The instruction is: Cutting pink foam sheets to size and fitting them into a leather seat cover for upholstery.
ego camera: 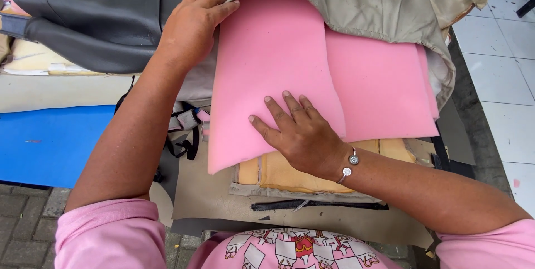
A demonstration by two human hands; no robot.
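My right hand (298, 132) lies flat, fingers spread, pressing on the pink foam sheet (273, 74) and gripping nothing; my left hand (192, 24) rests at the sheet's upper left corner, fingers extended against the edge of the beige fabric cover (356, 1); the foam's upper part sits inside that cover like a sleeve; beneath lies yellow foam (290, 174) on the tabletop (206, 196); a black seat cushion (95, 13) sits left.

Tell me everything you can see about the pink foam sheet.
The pink foam sheet looks soft and smooth, gently bent. Its top end goes under a beige fabric cover; a second pink sheet lies beneath it at the right. It rests on yellowish padding. The right hand presses flat on it; the left hand touches its upper left corner.
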